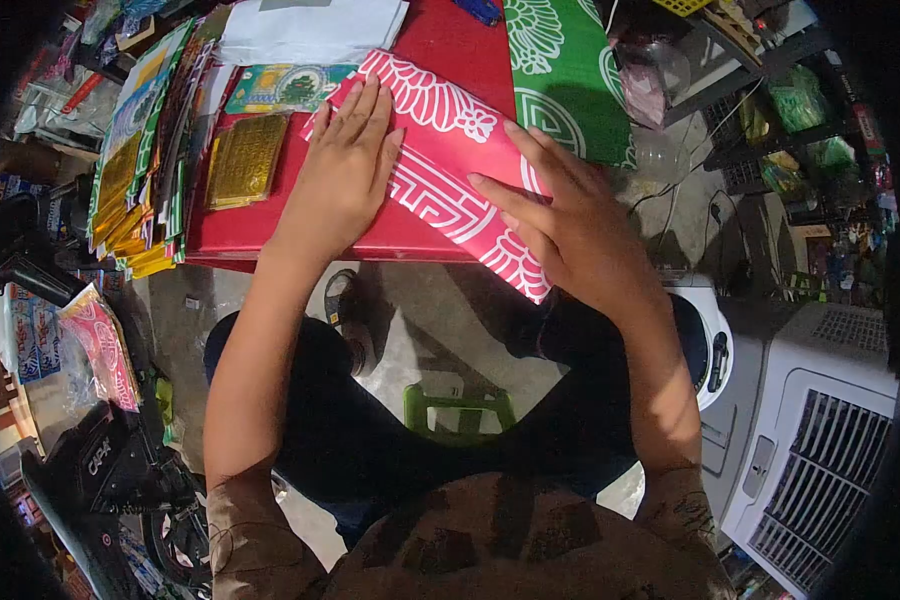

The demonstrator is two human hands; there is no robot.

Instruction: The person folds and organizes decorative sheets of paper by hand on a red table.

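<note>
A pink sheet with white patterns [435,165] lies slantwise on the red table [450,22], one corner sticking out past the front edge. My left hand [345,175] rests flat on its left end, fingers stretched out. On its right part lies my right hand [570,220], with the fingers spread and nothing gripped. Left of the pink sheet are a gold packet [245,160] and a green and yellow printed card [288,88]. A green sheet with white patterns [560,75] is beyond my right hand.
A thick stack of colourful papers [135,150] stands at the table's left. White papers [310,32] lie at the back. A green stool [458,410] is below, a white appliance with a grille [820,450] at the right, and a black motorbike [105,460] at the left.
</note>
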